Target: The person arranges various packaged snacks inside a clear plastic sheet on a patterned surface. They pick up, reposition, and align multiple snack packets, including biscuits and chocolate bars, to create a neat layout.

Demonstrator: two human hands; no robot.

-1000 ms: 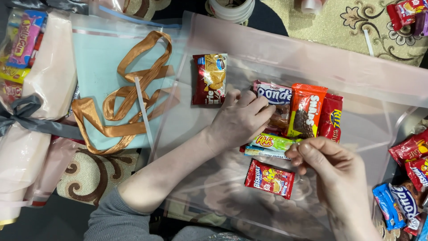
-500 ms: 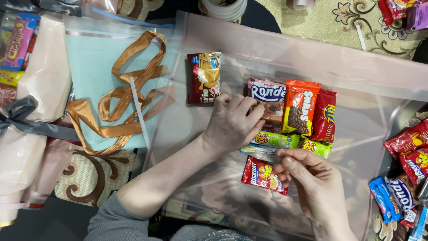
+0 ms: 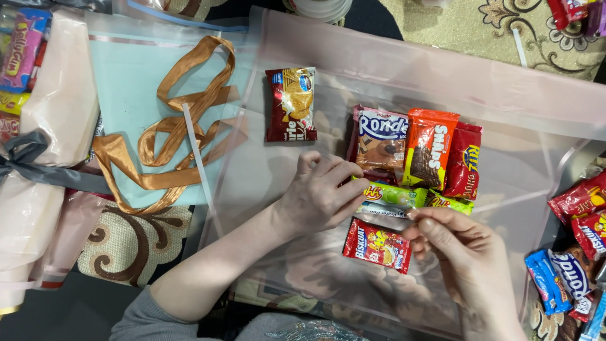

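Several snack packets lie in a cluster on a sheer pink sheet (image 3: pixel 505 113): a brown-and-white biscuit packet (image 3: pixel 382 139), an orange one (image 3: pixel 429 148), a red one (image 3: pixel 464 161) and a long green packet (image 3: pixel 404 194) below them. My left hand (image 3: pixel 319 197) rests curled on the sheet, fingertips pressing the green packet's left end. My right hand (image 3: pixel 461 252) pinches the right end of a thin pale strip (image 3: pixel 382 213) just under the green packet. A small red packet (image 3: pixel 377 245) lies between my hands. A dark red wafer packet (image 3: pixel 290 104) lies apart, upper left.
A copper ribbon (image 3: pixel 177 126) is heaped on a pale blue sheet (image 3: pixel 126 82) to the left. Wrapped pink bundles with a grey bow (image 3: pixel 25 158) lie at the far left. More red and blue packets (image 3: pixel 568 265) sit at the right edge on a patterned carpet (image 3: pixel 517 31).
Both hands stay at the packet cluster. My right hand's pinch has slid from the green packet's end to the pale strip under it. The camera has shifted a little.
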